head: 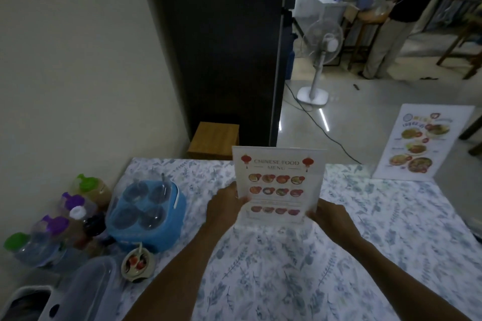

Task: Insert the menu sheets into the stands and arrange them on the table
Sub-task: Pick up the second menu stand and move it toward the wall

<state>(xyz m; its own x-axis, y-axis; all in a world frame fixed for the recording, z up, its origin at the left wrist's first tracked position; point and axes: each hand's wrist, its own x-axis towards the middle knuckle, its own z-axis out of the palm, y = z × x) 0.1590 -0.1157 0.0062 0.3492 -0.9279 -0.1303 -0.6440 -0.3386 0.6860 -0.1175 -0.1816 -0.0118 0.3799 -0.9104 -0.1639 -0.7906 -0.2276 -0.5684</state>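
We hold one menu stand (279, 185) upright over the middle of the surface (260, 268). Our left hand (227, 206) has its grip clamped on the stand's left edge, and our right hand (331, 219) has its grip clamped on the lower right corner. The sheet with the food pictures is already inside it. We cannot tell if the base touches the cloth or hangs just above it.

What could go wrong? The stand is clear and smooth, so we think it could slip if we let go too soon. If we set it down tilted, it could tip over flat. The cloth looks soft and may be bumpy, and that could make the stand wobble. If we swing it far to the left, it could knock the blue cup holder (146, 216) or the bottles (60, 224) beside it. The little bowl (137, 263) near our left arm could spill if our elbow bumps it.

Now we count, from near to far. Two hands. One clear box (86, 292) at the near left edge. One little bowl. One blue holder with four round cups in it. About five bottles, though they crowd together and are hard to count. One stand in our hands. One second menu stand (420, 143) already standing at the far right corner, well apart from ours.
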